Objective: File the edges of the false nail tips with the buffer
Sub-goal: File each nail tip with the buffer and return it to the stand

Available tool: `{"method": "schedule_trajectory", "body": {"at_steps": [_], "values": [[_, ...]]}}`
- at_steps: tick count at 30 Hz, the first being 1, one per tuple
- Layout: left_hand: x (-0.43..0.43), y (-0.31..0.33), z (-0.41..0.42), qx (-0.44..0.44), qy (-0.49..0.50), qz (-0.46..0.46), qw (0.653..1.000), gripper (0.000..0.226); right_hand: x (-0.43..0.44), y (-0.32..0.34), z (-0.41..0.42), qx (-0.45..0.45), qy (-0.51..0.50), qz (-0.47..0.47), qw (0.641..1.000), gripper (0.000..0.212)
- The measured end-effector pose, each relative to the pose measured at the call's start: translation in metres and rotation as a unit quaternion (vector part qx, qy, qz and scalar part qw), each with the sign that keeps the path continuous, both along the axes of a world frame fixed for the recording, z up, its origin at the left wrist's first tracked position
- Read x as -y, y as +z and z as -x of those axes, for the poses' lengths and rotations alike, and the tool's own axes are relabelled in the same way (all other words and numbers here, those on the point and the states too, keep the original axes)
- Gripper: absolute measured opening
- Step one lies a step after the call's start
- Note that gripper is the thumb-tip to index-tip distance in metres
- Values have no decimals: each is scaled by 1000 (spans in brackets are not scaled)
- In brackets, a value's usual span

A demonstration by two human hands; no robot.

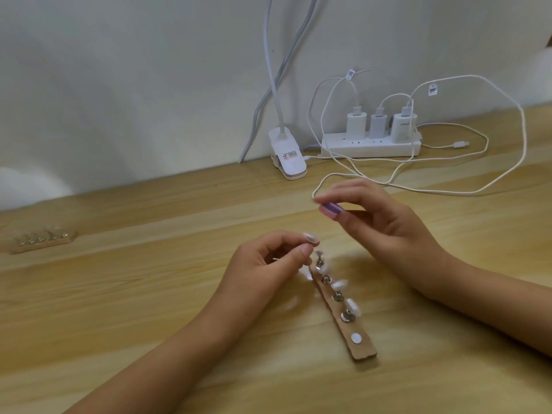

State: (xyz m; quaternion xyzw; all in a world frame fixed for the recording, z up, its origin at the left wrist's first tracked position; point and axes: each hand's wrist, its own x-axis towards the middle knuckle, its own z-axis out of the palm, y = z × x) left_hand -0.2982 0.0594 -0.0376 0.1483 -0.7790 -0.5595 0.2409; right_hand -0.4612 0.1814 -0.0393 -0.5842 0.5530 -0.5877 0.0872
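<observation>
While your right hand (379, 216) pinched the purple buffer (331, 210) between thumb and curled fingertips, your left hand (268, 259) curled in and pinched a pale false nail tip (311, 238) just below it, not touching. More tips sat on the wooden strip (363, 348), mid-bench toward your edge.

Matt pale wood table (149, 294), glossy pearly plastic nail tips (339, 284) on shiny metal studs (348, 316), cork-like strip (363, 348).
</observation>
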Motion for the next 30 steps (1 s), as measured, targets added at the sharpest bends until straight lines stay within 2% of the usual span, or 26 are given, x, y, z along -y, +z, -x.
{"method": "schedule_trajectory", "body": {"at_steps": [5, 8, 10, 12, 14, 17, 22, 24, 28, 30], "values": [[2, -1, 1, 4, -16, -3, 1000, 11, -1, -4, -6, -180, -3, -10, 984, 30], [2, 0, 2, -4, -26, 4, 1000, 15, -5, -5, -9, -238, 25, -2, 971, 23], [2, -1, 2, -10, -27, 8, 1000, 20, -5, -5, -12, -235, 29, 4, 971, 20], [1, -1, 2, -19, -29, -2, 999, 8, -4, -3, -10, -198, 1, 1, 980, 17], [1, -2, 1, -30, -29, -6, 999, 11, -4, -1, -9, -175, -2, 1, 985, 15], [2, -4, 2, -30, -35, 1, 999, 7, -5, -2, -13, -210, 23, 19, 977, 18], [0, -3, 1, -41, -24, 28, 998, 3, -5, -3, -11, -209, 1, 5, 978, 19], [-1, -4, 1, -46, -20, 62, 997, 6, -5, -4, -11, -236, 10, 15, 972, 19], [-3, -7, 0, -52, -2, 84, 995, 12, -6, -3, -10, -188, 6, 8, 982, 20], [-4, -7, -1, -58, -11, 86, 995, 13, -7, -3, -13, -227, 25, 27, 973, 20]]}}
